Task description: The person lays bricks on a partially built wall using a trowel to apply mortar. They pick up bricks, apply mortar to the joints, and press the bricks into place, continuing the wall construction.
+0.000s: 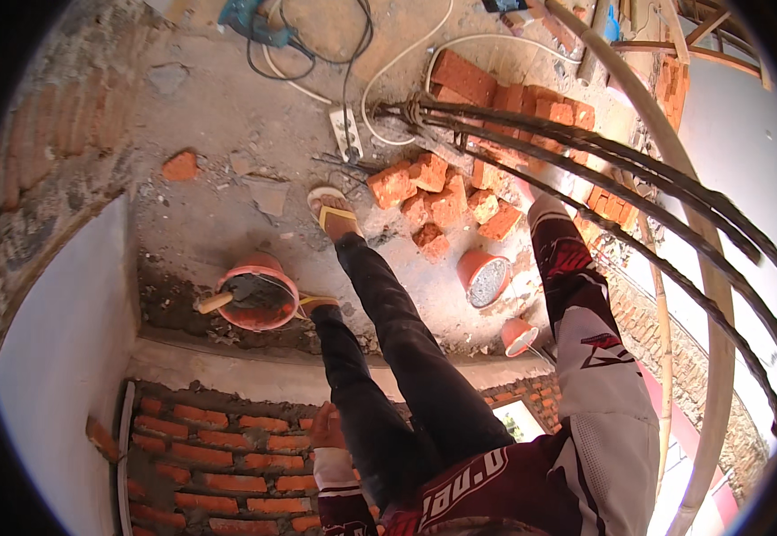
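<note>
My left hand (327, 427) hangs beside my left leg, over the brick wall's face; its fingers are turned away, and no held thing shows. Away to the far right stretches my right sleeve (571, 268). Its hand end reaches the dark twisted steel bars (621, 147), where the fingers are hidden by glare and the bars. Nearest that hand lies a loose group of broken orange bricks (446, 201). Left of my sandalled feet stands an orange bucket (259, 317) holding grey mortar (259, 293), with a wooden handle (216, 303) sticking out over its rim.
Right of my feet are another bucket (484, 278) with grey contents and a smaller orange one (520, 336). A brick stack (464, 79), a white power strip (346, 134), cables and a teal power tool (259, 22) lie farther off. A bamboo pole (719, 348) curves along the right.
</note>
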Demonstrator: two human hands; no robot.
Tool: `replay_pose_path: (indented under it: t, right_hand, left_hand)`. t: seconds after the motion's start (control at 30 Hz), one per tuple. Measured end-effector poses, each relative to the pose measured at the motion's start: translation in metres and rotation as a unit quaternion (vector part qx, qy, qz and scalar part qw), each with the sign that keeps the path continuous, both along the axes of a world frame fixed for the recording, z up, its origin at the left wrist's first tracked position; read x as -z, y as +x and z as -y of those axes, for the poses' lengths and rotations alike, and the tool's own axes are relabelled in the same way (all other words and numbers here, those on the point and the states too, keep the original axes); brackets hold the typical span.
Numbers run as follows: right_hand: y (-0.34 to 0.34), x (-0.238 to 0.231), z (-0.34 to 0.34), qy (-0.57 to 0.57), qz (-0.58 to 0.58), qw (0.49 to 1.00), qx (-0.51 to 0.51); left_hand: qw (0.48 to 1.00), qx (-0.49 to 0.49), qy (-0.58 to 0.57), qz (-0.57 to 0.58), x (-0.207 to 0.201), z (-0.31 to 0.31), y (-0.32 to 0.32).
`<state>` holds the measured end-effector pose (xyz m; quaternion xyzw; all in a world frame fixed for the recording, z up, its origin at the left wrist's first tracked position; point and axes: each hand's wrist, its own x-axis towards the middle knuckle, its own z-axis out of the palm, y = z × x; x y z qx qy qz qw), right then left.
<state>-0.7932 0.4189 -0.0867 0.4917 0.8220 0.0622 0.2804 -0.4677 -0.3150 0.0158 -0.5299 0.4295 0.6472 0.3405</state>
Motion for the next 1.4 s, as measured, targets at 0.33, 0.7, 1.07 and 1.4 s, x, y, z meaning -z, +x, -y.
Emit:
replay_pose_path:
  t: [0.33,0.7,1.07,1.4]
  right_hand:
    - [-0.024,-0.019,-0.016,-0.089,-0.185,0.974,0.095]
    - [0.067,-0.142,0.151,-0.562,-0.375,0.541,0.501]
    - [0.068,-0.088,0.124,-0.384,-0.208,0.883,0.169]
    - [0.026,0.014,-0.138,0.013,0.003,1.000,-0.020]
  left_hand:
    - [0.925,0.348,-0.129,-0.074,0.048,-0.027,-0.043]
    - [0.950,0.245,0.175,-0.085,0.085,-0.309,-0.230]
    - [0.966,-0.135,0.204,-0.086,0.048,-0.164,-0.227]
    - [0.914,-0.008,-0.363,0.180,0.034,0.067,-0.083]
